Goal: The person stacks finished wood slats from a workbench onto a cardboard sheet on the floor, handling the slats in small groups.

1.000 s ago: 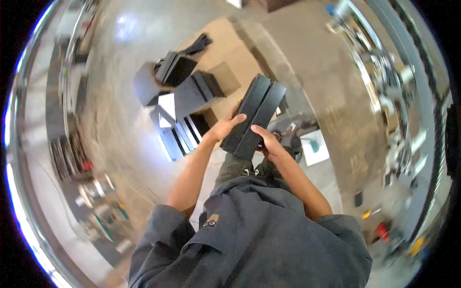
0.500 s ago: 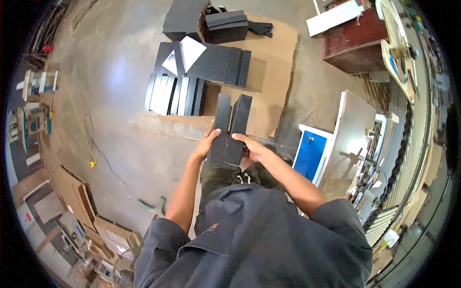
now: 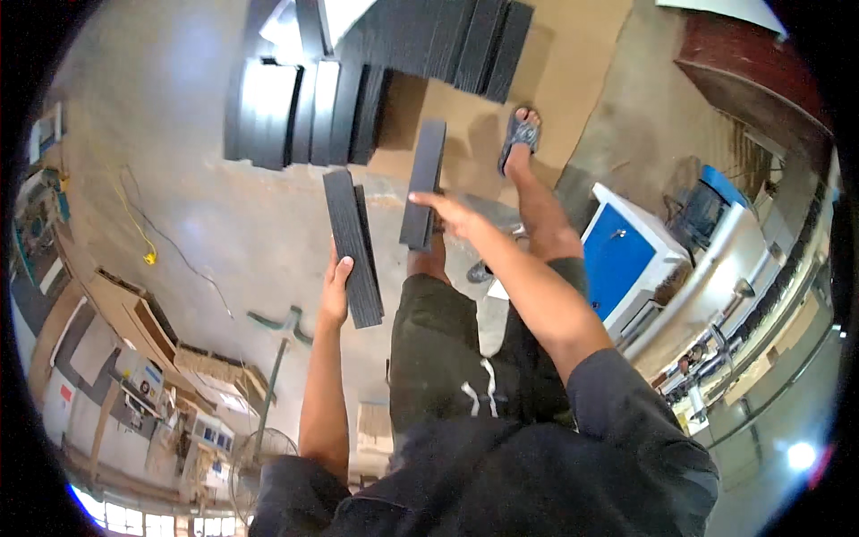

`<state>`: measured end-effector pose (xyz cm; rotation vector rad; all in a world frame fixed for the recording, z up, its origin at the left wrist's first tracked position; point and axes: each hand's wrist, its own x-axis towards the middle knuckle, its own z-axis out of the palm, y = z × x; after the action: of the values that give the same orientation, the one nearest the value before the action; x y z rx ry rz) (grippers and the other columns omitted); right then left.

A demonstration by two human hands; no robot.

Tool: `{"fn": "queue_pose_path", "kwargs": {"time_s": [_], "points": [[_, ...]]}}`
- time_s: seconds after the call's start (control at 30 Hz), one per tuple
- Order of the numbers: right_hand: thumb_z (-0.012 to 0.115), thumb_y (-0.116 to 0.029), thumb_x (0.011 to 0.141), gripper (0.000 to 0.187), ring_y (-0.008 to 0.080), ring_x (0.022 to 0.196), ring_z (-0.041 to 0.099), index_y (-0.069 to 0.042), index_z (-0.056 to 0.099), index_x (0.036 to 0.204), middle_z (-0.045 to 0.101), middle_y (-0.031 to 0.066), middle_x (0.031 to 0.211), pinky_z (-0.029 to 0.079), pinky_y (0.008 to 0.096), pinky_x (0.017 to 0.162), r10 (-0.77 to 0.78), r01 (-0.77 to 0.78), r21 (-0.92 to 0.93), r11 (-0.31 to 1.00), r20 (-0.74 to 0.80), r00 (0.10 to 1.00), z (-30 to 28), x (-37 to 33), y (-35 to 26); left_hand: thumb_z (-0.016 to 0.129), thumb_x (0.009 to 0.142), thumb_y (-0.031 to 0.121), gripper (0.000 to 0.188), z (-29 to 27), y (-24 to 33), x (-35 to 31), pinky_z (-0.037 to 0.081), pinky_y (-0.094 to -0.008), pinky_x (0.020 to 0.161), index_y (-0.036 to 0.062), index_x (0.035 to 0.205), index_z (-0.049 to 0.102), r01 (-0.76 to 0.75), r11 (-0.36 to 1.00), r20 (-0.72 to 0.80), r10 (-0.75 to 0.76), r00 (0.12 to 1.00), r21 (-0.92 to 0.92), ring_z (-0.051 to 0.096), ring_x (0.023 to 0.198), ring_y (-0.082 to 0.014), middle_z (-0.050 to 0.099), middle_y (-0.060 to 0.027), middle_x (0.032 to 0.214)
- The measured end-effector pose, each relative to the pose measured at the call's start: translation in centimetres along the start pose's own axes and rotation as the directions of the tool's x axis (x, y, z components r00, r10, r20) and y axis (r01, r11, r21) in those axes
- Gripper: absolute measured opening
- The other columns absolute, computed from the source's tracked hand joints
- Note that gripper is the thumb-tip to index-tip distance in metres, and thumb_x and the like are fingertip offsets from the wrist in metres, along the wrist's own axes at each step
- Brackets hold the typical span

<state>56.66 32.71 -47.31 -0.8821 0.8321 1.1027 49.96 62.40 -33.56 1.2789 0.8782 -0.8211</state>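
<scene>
My left hand (image 3: 335, 285) is closed round a pair of narrow black boards (image 3: 352, 242), thumb on top, tilted with their far end toward the left. A little farther off and to the right, my right hand (image 3: 450, 215) grips another black board bundle (image 3: 425, 174), held nearly upright in the view. A gap separates the two bundles. Beyond my hands lie several black boards (image 3: 305, 112) set side by side, some shiny, and a larger row of black panels (image 3: 420, 40) with a white sheet (image 3: 347, 13) at its far side.
Brown cardboard (image 3: 573, 72) lies under the panels, and my sandalled foot (image 3: 521, 134) is on it. To the right stands a white cabinet with a blue door (image 3: 617, 255). A green push broom (image 3: 277, 322) and a yellow cord (image 3: 143, 237) are on the left.
The boards held together between my hands are now split into two bundles, one per hand. My left hand has moved left, my right hand farther away. My right foot now shows on the cardboard.
</scene>
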Motion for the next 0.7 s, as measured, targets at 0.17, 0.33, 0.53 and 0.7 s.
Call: {"fn": "queue_pose_path", "kwargs": {"time_s": [0.17, 0.33, 0.53, 0.7], "points": [[0.088, -0.055, 0.082, 0.084, 0.0226, 0.119, 0.066, -0.007, 0.060, 0.145, 0.070, 0.0079, 0.133, 0.054, 0.0382, 0.105, 0.032, -0.030, -0.083, 0.996, 0.025, 0.999, -7.2, 18.2, -1.3, 0.059, 0.107, 0.039, 0.086, 4.4, -5.6, 10.1, 0.022, -0.0366, 0.129, -0.0029, 0.171, 0.018, -0.082, 0.997, -0.010, 0.082, 0.997, 0.002, 0.029, 0.160, -0.0258, 0.029, -0.0167, 0.175], [0.093, -0.054, 0.075, 0.082, 0.0220, 0.122, 0.064, -0.012, 0.067, 0.141, 0.072, 0.0055, 0.130, 0.047, 0.0361, 0.113, 0.041, -0.039, -0.103, 0.994, 0.020, 0.999, -7.6, 28.0, -3.2, 0.067, 0.101, 0.043, 0.100, 5.6, -9.5, 15.4, 0.019, -0.0404, 0.131, -0.0048, 0.171, 0.015, -0.155, 0.973, -0.040, 0.164, 0.986, 0.171, 0.028, 0.161, -0.0304, 0.027, -0.0223, 0.175], [0.071, -0.034, 0.103, 0.037, 0.0183, 0.122, 0.065, -0.012, 0.073, 0.133, 0.074, 0.0061, 0.129, 0.055, 0.0406, 0.103, 0.089, -0.084, -0.113, 0.990, 0.042, 0.995, -7.7, 37.7, -2.6, 0.072, 0.099, 0.035, 0.103, 6.2, -10.9, 19.8, 0.029, -0.0400, 0.127, -0.0036, 0.172, 0.012, -0.200, 0.974, 0.029, 0.198, 0.980, 0.110, 0.036, 0.156, -0.0290, 0.029, -0.0219, 0.174], [0.059, -0.038, 0.109, 0.042, 0.0204, 0.122, 0.065, -0.012, 0.067, 0.141, 0.071, 0.0059, 0.134, 0.058, 0.0404, 0.095, -0.301, 0.300, 0.066, 0.952, 0.002, 0.954, -5.7, 36.9, -0.9, 0.066, 0.103, 0.042, 0.096, 6.0, -10.2, 22.2, 0.021, -0.0392, 0.130, -0.0047, 0.171, 0.016, -0.219, 0.969, 0.029, 0.217, 0.976, 0.114, 0.027, 0.161, -0.0286, 0.025, -0.0212, 0.176]]}}
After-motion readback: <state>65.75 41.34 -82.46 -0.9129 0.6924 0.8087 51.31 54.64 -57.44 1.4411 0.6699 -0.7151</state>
